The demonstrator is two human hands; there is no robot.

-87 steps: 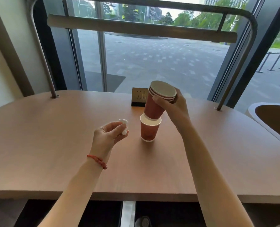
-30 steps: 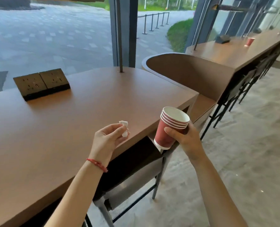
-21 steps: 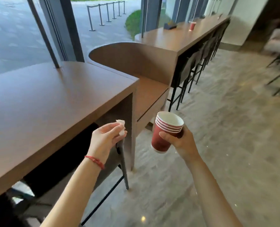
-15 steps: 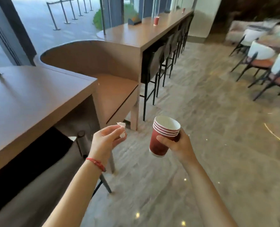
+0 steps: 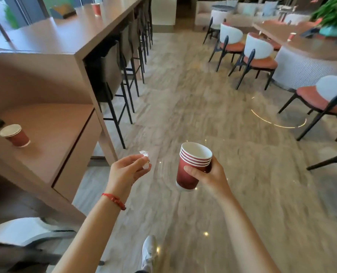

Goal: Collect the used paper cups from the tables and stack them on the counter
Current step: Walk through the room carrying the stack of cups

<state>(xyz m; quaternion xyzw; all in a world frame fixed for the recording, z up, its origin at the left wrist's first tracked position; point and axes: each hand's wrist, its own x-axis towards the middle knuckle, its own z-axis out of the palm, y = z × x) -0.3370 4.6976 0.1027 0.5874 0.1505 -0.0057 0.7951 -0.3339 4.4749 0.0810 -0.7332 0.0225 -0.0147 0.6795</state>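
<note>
Above the floor, right hand fingers wrapped round stacked cups, left hand fingers pinching crumpled tissue.

Both bare forearms reaching up from six o'clock, left hand pinching a scrap of tissue at its fingertips, right hand wrapped around nested cups.

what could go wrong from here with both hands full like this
The right hand grips the nested cup stack tilted and by its side only, so it could slip. The left hand pinches a crumpled tissue, leaving no free hand for the lone cup on the low shelf.
</note>
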